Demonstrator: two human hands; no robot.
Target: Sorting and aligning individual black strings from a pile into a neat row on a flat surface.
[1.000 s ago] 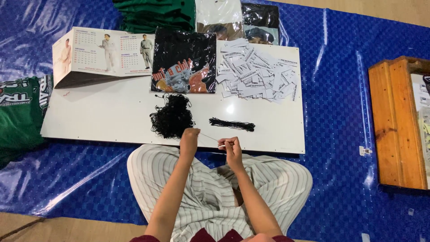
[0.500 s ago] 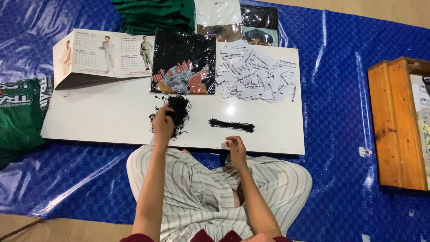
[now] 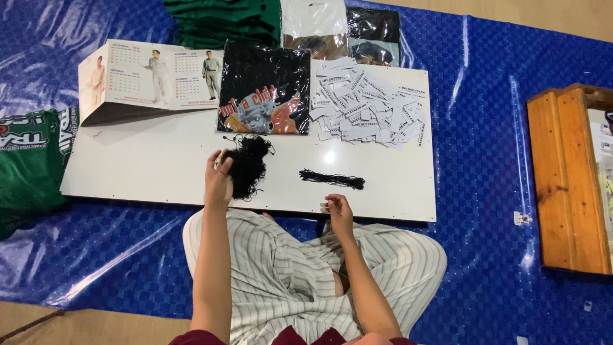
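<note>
Black tangled cords (image 3: 248,165) on the white board (image 3: 159,172) are pinched by the left hand (image 3: 218,182); whatever the pinched right hand (image 3: 338,209) holds cannot be made out.

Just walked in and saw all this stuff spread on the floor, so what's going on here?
A person sits cross-legged on a blue tarp behind a white board. The left hand is at a tangled pile of black strings. The right hand is at the board's near edge, fingers pinched, though what they hold is too small to tell. A straight bundle of strings lies between the hands, with paper tags, a bagged black shirt and a calendar further back.
</note>
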